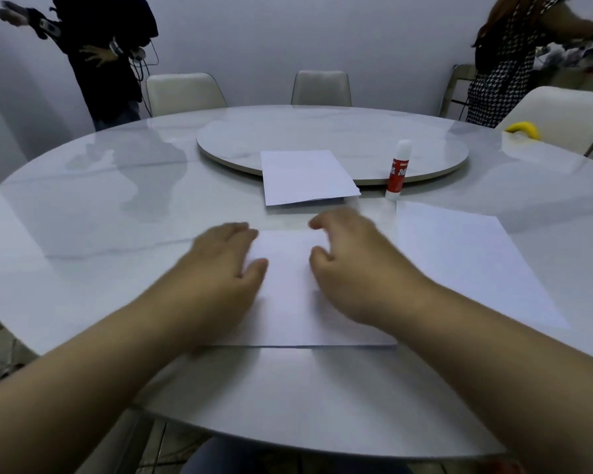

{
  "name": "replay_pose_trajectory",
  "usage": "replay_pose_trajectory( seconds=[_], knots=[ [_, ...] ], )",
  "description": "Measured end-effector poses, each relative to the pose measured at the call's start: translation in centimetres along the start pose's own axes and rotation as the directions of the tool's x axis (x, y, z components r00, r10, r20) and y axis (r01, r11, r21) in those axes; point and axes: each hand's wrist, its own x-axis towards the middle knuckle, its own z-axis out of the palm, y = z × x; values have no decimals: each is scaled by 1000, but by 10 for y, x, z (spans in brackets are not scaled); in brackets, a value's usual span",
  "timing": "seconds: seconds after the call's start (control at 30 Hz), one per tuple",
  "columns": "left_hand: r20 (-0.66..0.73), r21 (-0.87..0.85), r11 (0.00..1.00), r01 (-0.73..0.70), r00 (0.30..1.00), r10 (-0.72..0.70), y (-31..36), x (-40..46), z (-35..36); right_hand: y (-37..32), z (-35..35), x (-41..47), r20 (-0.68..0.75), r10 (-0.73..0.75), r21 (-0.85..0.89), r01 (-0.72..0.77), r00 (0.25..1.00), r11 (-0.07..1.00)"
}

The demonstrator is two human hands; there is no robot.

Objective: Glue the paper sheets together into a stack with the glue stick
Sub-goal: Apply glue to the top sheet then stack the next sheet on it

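Your left hand (225, 265) and right hand (353, 265), fingers relaxed, seemingly press the near sheet (288, 302); the capped glue stick (397, 171) stands untouched beyond, with two more sheets unglued.

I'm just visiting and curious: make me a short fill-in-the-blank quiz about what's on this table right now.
1. The glue stick stands upright with its cap ____.
2. Both hands, left hand and right hand, rest on the near ____.
3. The far sheets lie partly on the round ____ at the table's middle.
4. The yellow object lies near the table's far ____ edge.

Missing words: on; sheet; turntable; right
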Motion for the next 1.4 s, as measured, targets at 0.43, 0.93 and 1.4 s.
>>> replay_pose_trajectory(
  seconds=[0.43, 0.93, 1.4],
  knots=[
    [244, 255, 967, 10, 967, -75, -14, 5, 15, 11, 27, 6, 272, 84, -313, 6, 959, 950],
    [222, 242, 966, 89, 964, -144, -39, -8, -4, 27, 5, -12, 226, 82, -320, -6, 971, 947],
    [176, 230, 970, 82, 977, -125, -40, -9, 0, 32, -6, -1, 85, 103, 50, -107, 991, 993]
  ],
)
